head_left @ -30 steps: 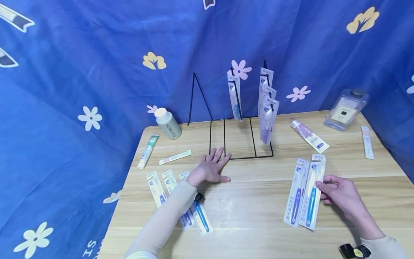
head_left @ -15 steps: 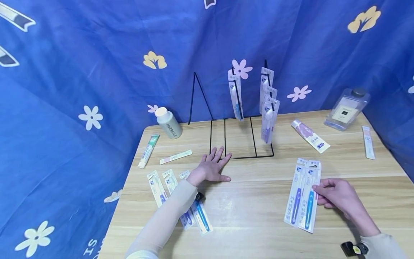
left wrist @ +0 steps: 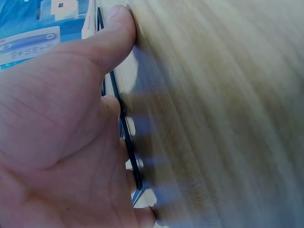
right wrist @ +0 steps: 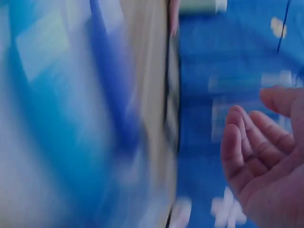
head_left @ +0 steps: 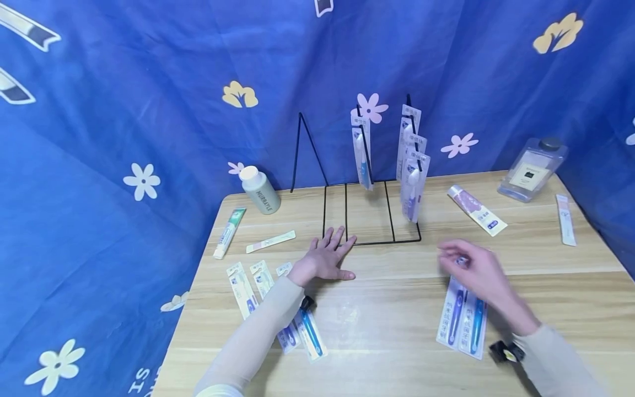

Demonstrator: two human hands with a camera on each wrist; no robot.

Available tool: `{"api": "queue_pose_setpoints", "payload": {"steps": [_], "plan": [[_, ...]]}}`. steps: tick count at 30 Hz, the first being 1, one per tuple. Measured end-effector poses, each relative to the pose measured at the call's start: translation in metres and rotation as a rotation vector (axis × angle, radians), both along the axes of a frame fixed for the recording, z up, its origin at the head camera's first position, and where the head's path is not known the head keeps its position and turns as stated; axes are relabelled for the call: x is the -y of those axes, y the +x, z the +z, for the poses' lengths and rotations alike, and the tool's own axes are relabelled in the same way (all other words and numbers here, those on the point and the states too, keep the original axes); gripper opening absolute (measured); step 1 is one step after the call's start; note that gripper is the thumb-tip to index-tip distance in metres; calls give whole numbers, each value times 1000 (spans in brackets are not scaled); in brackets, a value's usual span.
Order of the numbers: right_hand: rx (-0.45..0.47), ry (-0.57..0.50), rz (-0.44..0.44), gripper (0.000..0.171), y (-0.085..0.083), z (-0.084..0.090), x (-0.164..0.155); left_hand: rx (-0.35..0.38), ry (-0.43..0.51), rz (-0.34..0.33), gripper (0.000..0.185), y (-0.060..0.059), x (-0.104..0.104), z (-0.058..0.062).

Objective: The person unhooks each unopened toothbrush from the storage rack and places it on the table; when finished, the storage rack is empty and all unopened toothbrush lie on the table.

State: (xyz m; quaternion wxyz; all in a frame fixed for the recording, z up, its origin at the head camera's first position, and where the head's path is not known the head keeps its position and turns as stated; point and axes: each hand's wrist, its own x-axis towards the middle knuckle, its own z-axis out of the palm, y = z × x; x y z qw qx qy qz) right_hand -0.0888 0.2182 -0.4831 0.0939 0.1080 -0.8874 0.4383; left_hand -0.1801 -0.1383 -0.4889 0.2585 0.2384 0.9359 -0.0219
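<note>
The blurred right hand (head_left: pixel 468 267), fingers loose and empty, hovers over two carded blue and purple toothbrush packs (head_left: pixel 463 320) and may fumble them, while the flat left hand (head_left: pixel 327 258) pins the black wire rack (head_left: pixel 369 212).

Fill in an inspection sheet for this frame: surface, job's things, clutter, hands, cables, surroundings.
Surface: wooden table, light grain.
Job's things: two carded toothbrushes flat near the right hand; black wire rack with more carded toothbrushes hanging; other packs by the left sleeve.
Clutter: white bottle, green toothpaste tube, purple tube, clear bottle, two slim sticks.
Hands: left hand flat on the table, fingers at the rack's base; right hand blurred above the two packs, holding nothing visible.
Cables: nothing seen.
Surroundings: blue flowered cloth behind.
</note>
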Motion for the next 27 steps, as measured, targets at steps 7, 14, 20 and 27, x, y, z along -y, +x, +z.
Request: {"api": "queue_pose_setpoints", "payload": {"steps": [7, 14, 20, 27], "plan": [[-60, -243, 199, 62, -57, 25, 85, 43, 45, 16, 103, -2, -3, -9], [-136, -304, 76, 93, -121, 46, 136, 35, 37, 28, 104, -4, -3, -9], [-83, -355, -39, 89, -157, 52, 159, 54, 14, 26, 104, -8, 0, -10], [-64, -399, -109, 26, -171, 43, 168, 54, 36, 25, 106, -6, 4, -12]]}}
